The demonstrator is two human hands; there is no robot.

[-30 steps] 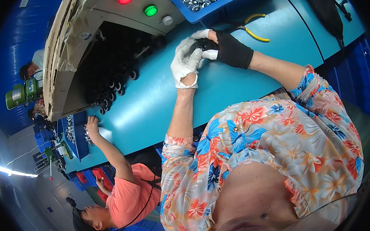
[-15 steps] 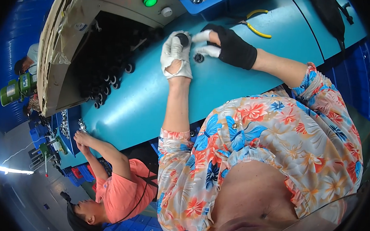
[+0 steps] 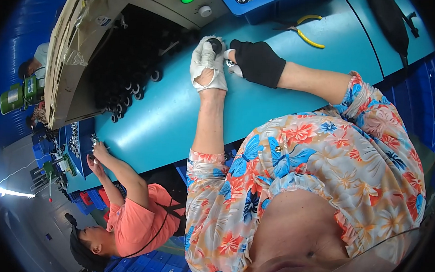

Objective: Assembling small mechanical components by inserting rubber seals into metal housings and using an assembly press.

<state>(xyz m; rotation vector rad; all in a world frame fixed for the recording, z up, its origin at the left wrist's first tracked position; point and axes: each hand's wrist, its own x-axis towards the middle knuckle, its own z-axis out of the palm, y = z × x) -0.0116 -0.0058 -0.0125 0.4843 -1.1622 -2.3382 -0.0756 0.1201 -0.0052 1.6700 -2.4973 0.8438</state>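
- Black round part [image 3: 214, 45] sits pinched in our white-gloved left hand [image 3: 208, 65]; its long axis is too small to tell.
- Our black-gloved right hand [image 3: 256, 62] touches the left, pinching one small metal piece [image 3: 229, 63].
- Beyond the right hand lies one pair of yellow pliers [image 3: 303, 34].

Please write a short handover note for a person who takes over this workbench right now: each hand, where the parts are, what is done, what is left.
Left hand, white glove: holds a small black round part.
Right hand, black glove: fingertips pinch a small metal piece next to that part.
Both are above the teal table.
Blue bin of metal parts and yellow-handled pliers lie beyond the hands; black parts are piled in the machine opening.
Done: both pieces picked up.
Left: apparently joining them.
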